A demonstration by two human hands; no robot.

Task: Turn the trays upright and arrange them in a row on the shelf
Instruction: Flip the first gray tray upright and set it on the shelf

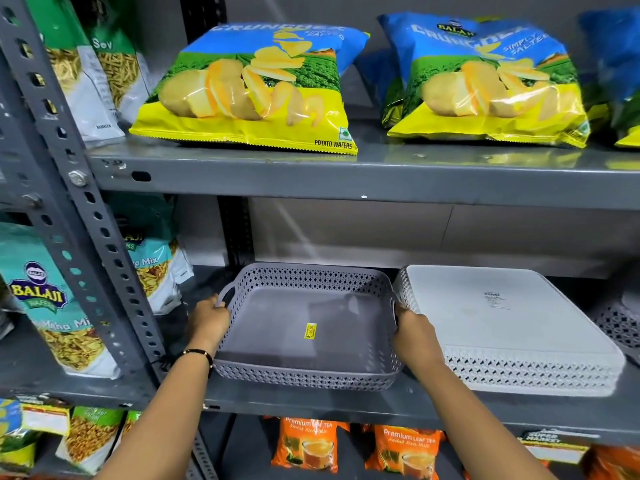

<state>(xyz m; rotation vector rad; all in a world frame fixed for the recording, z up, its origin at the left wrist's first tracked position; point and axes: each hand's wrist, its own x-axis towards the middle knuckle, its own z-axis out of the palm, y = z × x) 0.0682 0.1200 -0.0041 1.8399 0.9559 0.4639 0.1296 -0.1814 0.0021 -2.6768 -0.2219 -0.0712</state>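
Observation:
A grey perforated tray (304, 377) stands upright on the middle shelf (311, 407), open side up, with a yellow price sticker on its floor. My left hand (207, 318) grips its left handle and my right hand (414, 332) grips its right handle. Right beside it lies a light grey tray (502, 323) upside down, its flat bottom facing up with a small label on it. Part of a third perforated tray (620, 323) shows at the far right edge; how it lies I cannot tell.
Chip bags (249, 88) lie on the upper shelf (346, 174) just overhead. Snack packets (156, 258) stand left of the grey tray, behind the slotted steel upright (114, 265). Orange tea packets (304, 445) fill the shelf below.

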